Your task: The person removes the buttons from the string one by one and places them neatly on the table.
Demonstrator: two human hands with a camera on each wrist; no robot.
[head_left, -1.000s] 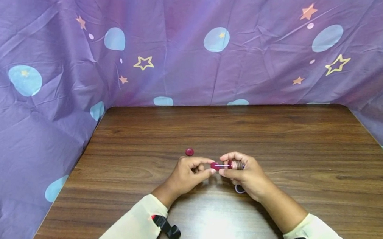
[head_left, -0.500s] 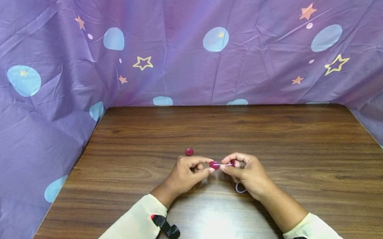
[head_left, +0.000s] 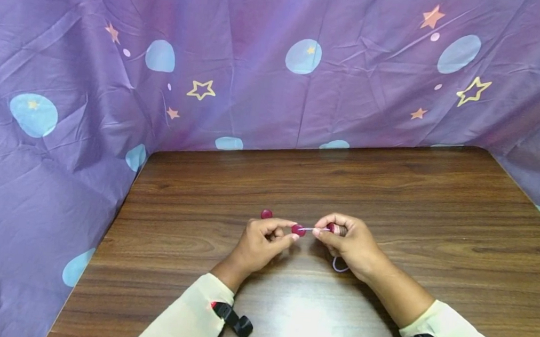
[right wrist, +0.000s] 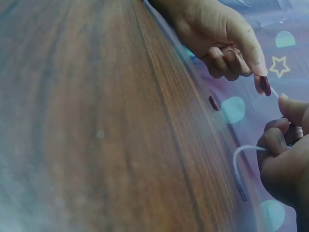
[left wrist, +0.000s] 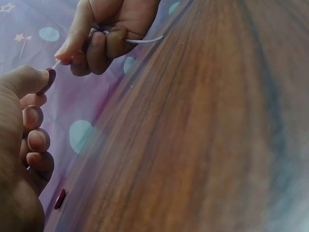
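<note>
1 head view, high, forward and down; 2 wrist views, low, close, along the same tabletop (head_left: 393, 195).

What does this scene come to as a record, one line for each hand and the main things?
Left hand: pinches a red disc
Right hand: pinches a pale cord, a striped stack partly hidden in its grasp
Cord: runs from the disc to the right hand, looping out below it
Loose disc: red, on the table just beyond the left hand
Table: brown, wood-grained
Backdrop: purple, starred
</note>
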